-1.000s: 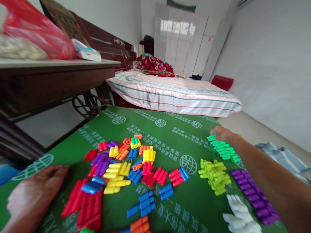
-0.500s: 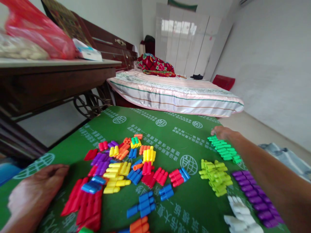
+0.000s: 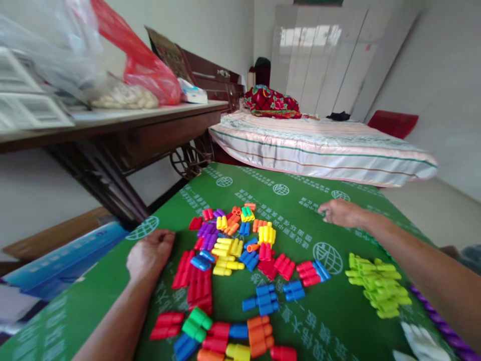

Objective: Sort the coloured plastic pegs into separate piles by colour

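My left hand (image 3: 151,253) rests on the green board (image 3: 296,331) as a loose fist, with nothing seen in it. Just right of it lie red bullet-shaped plastic building blocks (image 3: 200,286). My right hand (image 3: 341,212) is over the far right part of the board, fingers pressed together and pointing left; whatever they pinch is too small to make out. Under my right forearm, a row of green blocks is mostly hidden. Nearby are a lime-green cluster (image 3: 378,286), a partly covered purple row (image 3: 438,321) and white blocks (image 3: 424,343).
Mixed yellow blocks (image 3: 225,250), blue blocks (image 3: 265,299) and orange blocks (image 3: 260,336) spread over the board's middle and front. A sewing-machine table (image 3: 158,128) with bags stands left. A bed (image 3: 323,145) borders the far edge.
My view has turned left, so the scene sits further right. My right hand has moved left, away from the far end of the green row. My left hand stays on the board.
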{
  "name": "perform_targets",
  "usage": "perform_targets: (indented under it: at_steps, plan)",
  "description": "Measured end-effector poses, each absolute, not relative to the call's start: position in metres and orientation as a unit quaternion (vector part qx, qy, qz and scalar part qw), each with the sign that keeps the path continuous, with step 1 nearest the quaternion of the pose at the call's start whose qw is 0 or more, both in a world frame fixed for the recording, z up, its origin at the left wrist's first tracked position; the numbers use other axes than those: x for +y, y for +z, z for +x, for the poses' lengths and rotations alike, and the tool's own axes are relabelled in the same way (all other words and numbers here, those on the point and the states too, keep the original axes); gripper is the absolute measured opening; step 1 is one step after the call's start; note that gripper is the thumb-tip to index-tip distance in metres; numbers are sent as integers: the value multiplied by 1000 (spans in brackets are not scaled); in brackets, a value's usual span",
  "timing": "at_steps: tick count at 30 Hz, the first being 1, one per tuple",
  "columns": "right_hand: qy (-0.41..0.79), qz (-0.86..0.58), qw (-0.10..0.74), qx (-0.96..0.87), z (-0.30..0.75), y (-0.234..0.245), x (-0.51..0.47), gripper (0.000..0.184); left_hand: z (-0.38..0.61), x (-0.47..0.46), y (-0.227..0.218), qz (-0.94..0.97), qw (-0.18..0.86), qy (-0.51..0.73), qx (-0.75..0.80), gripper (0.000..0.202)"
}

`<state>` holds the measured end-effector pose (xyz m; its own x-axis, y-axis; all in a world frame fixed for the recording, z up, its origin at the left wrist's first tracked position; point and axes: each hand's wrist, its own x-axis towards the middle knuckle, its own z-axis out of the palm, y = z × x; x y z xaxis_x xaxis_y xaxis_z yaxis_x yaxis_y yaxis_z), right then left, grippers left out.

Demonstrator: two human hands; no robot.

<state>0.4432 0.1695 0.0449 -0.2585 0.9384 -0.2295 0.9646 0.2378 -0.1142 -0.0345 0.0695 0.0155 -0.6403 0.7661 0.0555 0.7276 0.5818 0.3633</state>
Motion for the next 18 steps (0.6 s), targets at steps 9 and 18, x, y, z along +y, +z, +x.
perform_targets:
  at_steps: [9, 18]
  plan:
    - [-113, 422, -16, 899, 273, 73, 145, 25, -32, 63, 14, 427, 69, 167, 886, 39]
    - [-98, 510, 10, 854, 206, 53, 176, 30, -32, 62, 13, 427, 86, 169, 884, 40]
